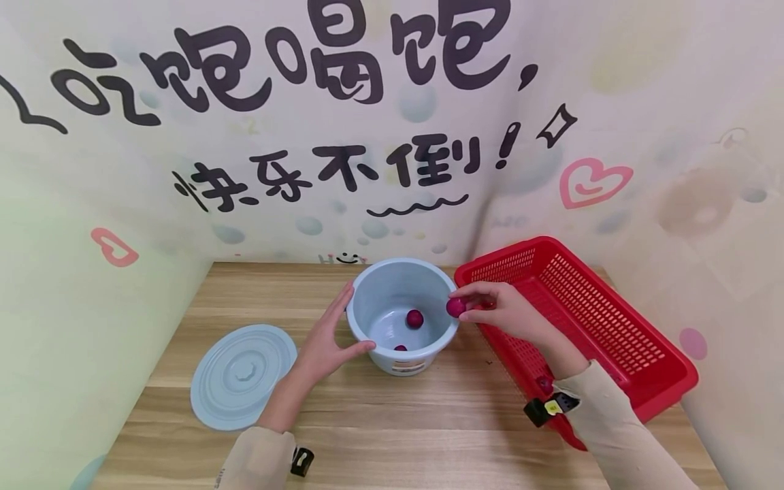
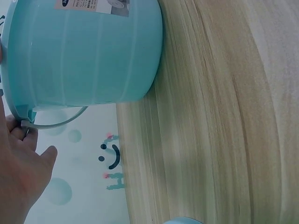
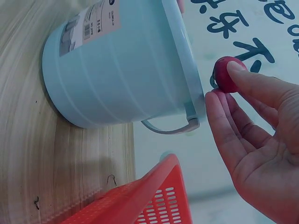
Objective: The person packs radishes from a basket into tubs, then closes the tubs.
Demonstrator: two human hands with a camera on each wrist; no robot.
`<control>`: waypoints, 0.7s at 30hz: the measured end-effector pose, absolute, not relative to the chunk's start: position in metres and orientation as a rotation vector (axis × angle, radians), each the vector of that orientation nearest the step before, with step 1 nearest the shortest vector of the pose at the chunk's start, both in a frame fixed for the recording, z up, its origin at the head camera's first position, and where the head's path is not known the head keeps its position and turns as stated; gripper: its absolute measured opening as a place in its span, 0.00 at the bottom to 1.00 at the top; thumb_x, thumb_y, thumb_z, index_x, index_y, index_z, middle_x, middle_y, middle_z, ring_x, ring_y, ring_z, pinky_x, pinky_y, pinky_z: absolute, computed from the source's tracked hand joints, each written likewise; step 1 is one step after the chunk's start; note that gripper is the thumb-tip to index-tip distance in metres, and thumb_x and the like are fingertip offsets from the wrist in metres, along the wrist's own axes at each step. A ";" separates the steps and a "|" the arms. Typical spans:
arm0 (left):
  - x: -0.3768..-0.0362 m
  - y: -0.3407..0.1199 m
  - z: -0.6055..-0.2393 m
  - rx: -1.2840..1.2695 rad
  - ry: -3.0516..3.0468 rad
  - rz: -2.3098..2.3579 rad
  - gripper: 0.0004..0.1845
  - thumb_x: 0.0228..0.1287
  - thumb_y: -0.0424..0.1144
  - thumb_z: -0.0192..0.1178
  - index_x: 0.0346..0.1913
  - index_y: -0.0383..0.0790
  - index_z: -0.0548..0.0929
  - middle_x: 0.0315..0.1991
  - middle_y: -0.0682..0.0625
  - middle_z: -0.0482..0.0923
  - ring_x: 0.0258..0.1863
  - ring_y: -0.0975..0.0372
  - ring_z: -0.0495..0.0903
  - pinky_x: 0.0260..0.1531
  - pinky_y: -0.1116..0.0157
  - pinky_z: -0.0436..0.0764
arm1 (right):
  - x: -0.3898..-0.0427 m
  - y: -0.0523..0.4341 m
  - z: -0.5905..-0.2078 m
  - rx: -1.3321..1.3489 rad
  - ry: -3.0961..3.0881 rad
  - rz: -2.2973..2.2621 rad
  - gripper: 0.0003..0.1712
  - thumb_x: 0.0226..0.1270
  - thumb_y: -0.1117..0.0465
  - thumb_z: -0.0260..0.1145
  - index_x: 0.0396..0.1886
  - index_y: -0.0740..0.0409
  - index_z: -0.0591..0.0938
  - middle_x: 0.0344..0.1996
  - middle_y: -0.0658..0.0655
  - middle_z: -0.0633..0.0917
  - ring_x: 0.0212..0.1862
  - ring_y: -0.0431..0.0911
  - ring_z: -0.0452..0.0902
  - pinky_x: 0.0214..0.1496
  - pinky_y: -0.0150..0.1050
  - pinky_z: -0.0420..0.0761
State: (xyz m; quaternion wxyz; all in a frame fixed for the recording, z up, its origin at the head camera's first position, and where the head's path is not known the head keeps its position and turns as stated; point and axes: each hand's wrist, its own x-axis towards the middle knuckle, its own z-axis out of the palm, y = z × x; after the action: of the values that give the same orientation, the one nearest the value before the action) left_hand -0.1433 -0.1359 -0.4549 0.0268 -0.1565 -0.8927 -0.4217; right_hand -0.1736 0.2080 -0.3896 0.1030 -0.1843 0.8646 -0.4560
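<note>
A light blue bucket [image 1: 402, 364] stands upright on the table. Inside lie a dark red ball [image 1: 414, 318] and part of another ball [image 1: 401, 348], half hidden by the front rim. My left hand [image 1: 324, 347] holds the bucket's left side, thumb on the front rim, fingers along the outside near the handle [image 2: 60, 123]. With thumb and fingertips, my right hand [image 1: 505, 309] pinches a small dark red ball [image 3: 226, 74] right at the bucket's right rim. That hand overlaps the near side of the red basket [image 1: 670, 364] in the head view.
The round blue lid [image 1: 241, 374] lies flat to the left on the wooden table [image 1: 416, 435]. The slotted basket stands close on the bucket's right, with a dark red ball [image 1: 544, 384] showing near its side wall. A printed wall [image 1: 343, 224] rises behind the table.
</note>
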 end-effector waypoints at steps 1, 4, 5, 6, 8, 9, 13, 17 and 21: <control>-0.143 -0.136 -0.455 -0.484 -2.758 -1.303 0.56 0.52 0.53 0.75 0.80 0.49 0.53 0.81 0.51 0.50 0.80 0.50 0.52 0.72 0.39 0.62 | -0.174 0.207 -0.390 -0.541 2.548 -1.349 0.28 0.56 0.59 0.77 0.59 0.53 0.83 0.52 0.59 0.86 0.45 0.49 0.83 0.45 0.35 0.88; -0.144 -0.136 -0.456 -0.484 -2.757 -1.302 0.56 0.52 0.53 0.75 0.80 0.49 0.53 0.81 0.51 0.50 0.80 0.50 0.52 0.72 0.40 0.62 | -0.174 0.206 -0.391 -0.535 2.541 -1.360 0.29 0.57 0.59 0.77 0.59 0.53 0.83 0.52 0.59 0.86 0.46 0.49 0.83 0.45 0.35 0.88; -0.144 -0.136 -0.456 -0.486 -2.755 -1.303 0.56 0.52 0.53 0.75 0.80 0.48 0.53 0.81 0.51 0.50 0.80 0.50 0.52 0.73 0.40 0.62 | -0.174 0.206 -0.391 -0.535 2.536 -1.367 0.29 0.57 0.59 0.77 0.60 0.53 0.82 0.52 0.59 0.86 0.46 0.49 0.83 0.46 0.36 0.88; -0.144 -0.136 -0.456 -0.487 -2.754 -1.304 0.56 0.52 0.53 0.75 0.80 0.48 0.53 0.81 0.51 0.50 0.80 0.50 0.52 0.73 0.40 0.62 | -0.174 0.206 -0.391 -0.538 2.530 -1.376 0.28 0.57 0.59 0.77 0.60 0.54 0.82 0.52 0.59 0.86 0.46 0.50 0.84 0.46 0.36 0.88; -0.144 -0.136 -0.456 -0.489 -2.750 -1.306 0.56 0.52 0.53 0.75 0.80 0.48 0.53 0.81 0.51 0.50 0.80 0.50 0.52 0.73 0.40 0.62 | -0.175 0.205 -0.391 -0.542 2.521 -1.396 0.28 0.58 0.59 0.76 0.60 0.55 0.82 0.52 0.60 0.87 0.46 0.50 0.85 0.47 0.36 0.88; -0.144 -0.136 -0.456 -0.489 -2.749 -1.308 0.56 0.52 0.53 0.75 0.80 0.48 0.53 0.81 0.51 0.50 0.80 0.50 0.53 0.73 0.40 0.62 | -0.175 0.205 -0.391 -0.544 2.522 -1.405 0.28 0.59 0.59 0.76 0.60 0.55 0.82 0.52 0.60 0.87 0.46 0.50 0.85 0.47 0.36 0.88; -0.144 -0.136 -0.457 -0.486 -2.743 -1.318 0.56 0.52 0.53 0.75 0.80 0.49 0.53 0.81 0.50 0.50 0.80 0.50 0.53 0.72 0.39 0.62 | -0.175 0.205 -0.391 -0.535 2.544 -1.417 0.27 0.60 0.58 0.75 0.60 0.55 0.82 0.53 0.59 0.87 0.46 0.49 0.86 0.48 0.36 0.88; -0.144 -0.136 -0.457 -0.488 -2.741 -1.324 0.56 0.52 0.53 0.75 0.80 0.49 0.53 0.81 0.50 0.50 0.80 0.50 0.53 0.72 0.39 0.62 | -0.174 0.207 -0.391 -0.529 2.562 -1.417 0.28 0.60 0.58 0.75 0.60 0.55 0.82 0.54 0.59 0.86 0.46 0.48 0.85 0.48 0.36 0.88; -0.144 -0.136 -0.457 -0.494 -2.739 -1.326 0.56 0.52 0.52 0.75 0.80 0.49 0.53 0.81 0.50 0.50 0.80 0.49 0.53 0.72 0.39 0.62 | -0.174 0.210 -0.389 -0.535 2.564 -1.425 0.27 0.60 0.58 0.75 0.60 0.56 0.81 0.54 0.59 0.86 0.48 0.49 0.86 0.50 0.37 0.88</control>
State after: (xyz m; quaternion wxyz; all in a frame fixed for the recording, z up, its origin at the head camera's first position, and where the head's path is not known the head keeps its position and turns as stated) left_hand -0.1437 -0.1365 -0.4566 0.0292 -0.1601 -0.8881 -0.4299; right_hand -0.1739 0.2099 -0.3894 0.0797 -0.1788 0.8571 -0.4765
